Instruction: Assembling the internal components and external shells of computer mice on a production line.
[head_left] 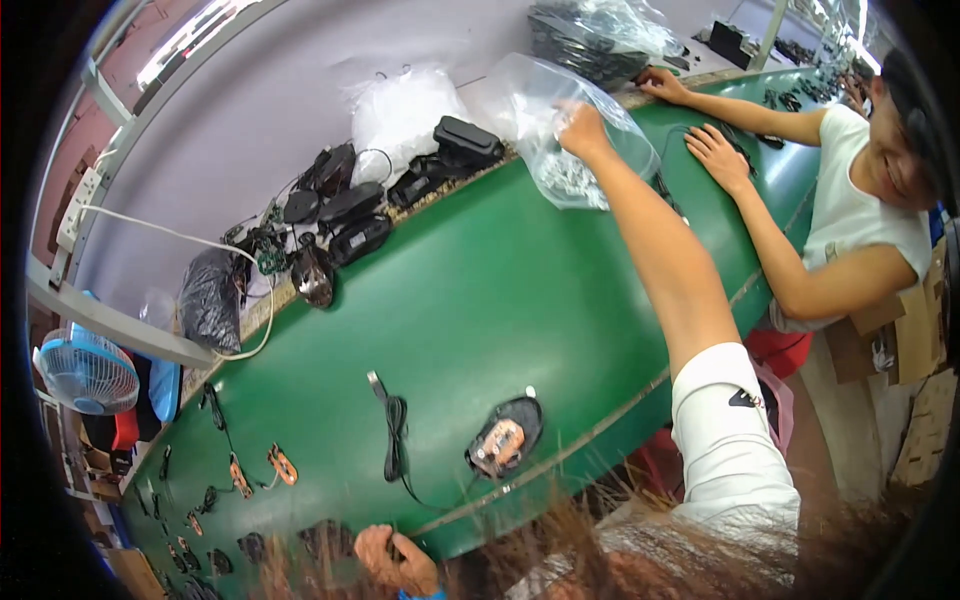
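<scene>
Green bench, grey wall | right hand grips clear bag | left hand closed on edge

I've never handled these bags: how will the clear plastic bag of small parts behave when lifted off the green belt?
The clear plastic bag would probably sag and fold, since its film already crumples around the right hand. The small dark parts pooled at its bottom would likely shift and weigh down that end. The glossy film may be slippery.

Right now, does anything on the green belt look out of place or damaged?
The open mouse base lies apart near the belt edge, its circuit board bare, its cable trailing loose. The right hand reaches into a clear plastic bag far across.
</scene>
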